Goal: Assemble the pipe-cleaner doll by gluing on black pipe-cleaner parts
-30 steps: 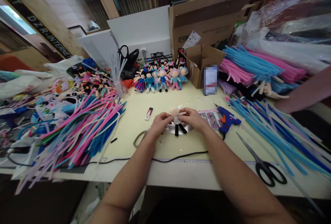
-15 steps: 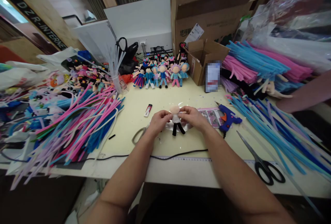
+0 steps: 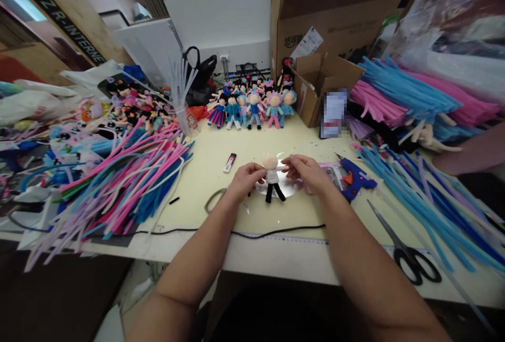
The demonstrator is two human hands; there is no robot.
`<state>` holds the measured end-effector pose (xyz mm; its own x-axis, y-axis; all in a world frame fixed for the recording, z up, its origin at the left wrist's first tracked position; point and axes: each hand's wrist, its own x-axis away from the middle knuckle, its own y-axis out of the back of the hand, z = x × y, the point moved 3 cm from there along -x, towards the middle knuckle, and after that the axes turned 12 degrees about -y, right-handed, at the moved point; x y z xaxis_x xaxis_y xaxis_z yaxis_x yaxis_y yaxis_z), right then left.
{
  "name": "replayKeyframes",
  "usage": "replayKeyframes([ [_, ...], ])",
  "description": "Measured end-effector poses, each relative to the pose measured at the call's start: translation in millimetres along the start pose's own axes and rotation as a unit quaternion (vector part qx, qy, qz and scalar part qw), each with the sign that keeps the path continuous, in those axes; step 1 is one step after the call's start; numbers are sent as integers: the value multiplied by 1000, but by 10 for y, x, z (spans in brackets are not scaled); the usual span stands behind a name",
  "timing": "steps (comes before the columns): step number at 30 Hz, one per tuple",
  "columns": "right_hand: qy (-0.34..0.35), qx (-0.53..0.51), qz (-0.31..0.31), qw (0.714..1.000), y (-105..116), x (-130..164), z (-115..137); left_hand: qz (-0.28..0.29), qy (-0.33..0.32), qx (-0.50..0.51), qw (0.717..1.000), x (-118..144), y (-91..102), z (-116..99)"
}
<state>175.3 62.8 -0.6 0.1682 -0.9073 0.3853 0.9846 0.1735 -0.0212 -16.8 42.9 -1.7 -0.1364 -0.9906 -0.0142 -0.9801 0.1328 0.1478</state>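
Note:
A small pipe-cleaner doll (image 3: 272, 175) with a pale head, white top and black legs is held up between my hands. The fingers of my left hand (image 3: 246, 180) pinch its arm on the left side. My right hand (image 3: 305, 171) has its thumb and fingertips closed on the doll's other arm. Behind the doll lies a shiny clear round sheet (image 3: 291, 186) on the table. Grey scissor handles (image 3: 213, 201) show partly beside my left forearm. A blue glue gun (image 3: 357, 178) rests to the right of my right hand.
Black-handled scissors (image 3: 406, 255) lie near the right front edge. Loose pipe cleaners (image 3: 130, 184) are heaped left, with more bundles right. A lighter (image 3: 230, 163) lies beyond my left hand. Finished dolls (image 3: 253, 108) stand at the back by a cardboard box (image 3: 315, 89). A black cable (image 3: 260, 235) crosses the front.
My right hand has shifted slightly outward from the doll's body along its arm, showing more of that arm. My left hand keeps its pinch. The whole view has shifted a little.

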Motion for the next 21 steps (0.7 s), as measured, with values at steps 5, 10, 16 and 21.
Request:
replayKeyframes([
  [5, -10, 14, 15, 1000, 0, 27, 3, -5, 0, 13, 1000, 5, -14, -16],
  [10, -22, 26, 52, 998, -89, 46, -15, 0, -4, 28, 1000, 4, -28, -17],
  [16, -22, -22, 17, 999, -54, 8, -15, -6, 19, 104, 994, -34, 16, 3],
  [21, -29, -35, 11, 999, -70, 8, -15, 5, 7, 73, 997, -10, -8, -29],
])
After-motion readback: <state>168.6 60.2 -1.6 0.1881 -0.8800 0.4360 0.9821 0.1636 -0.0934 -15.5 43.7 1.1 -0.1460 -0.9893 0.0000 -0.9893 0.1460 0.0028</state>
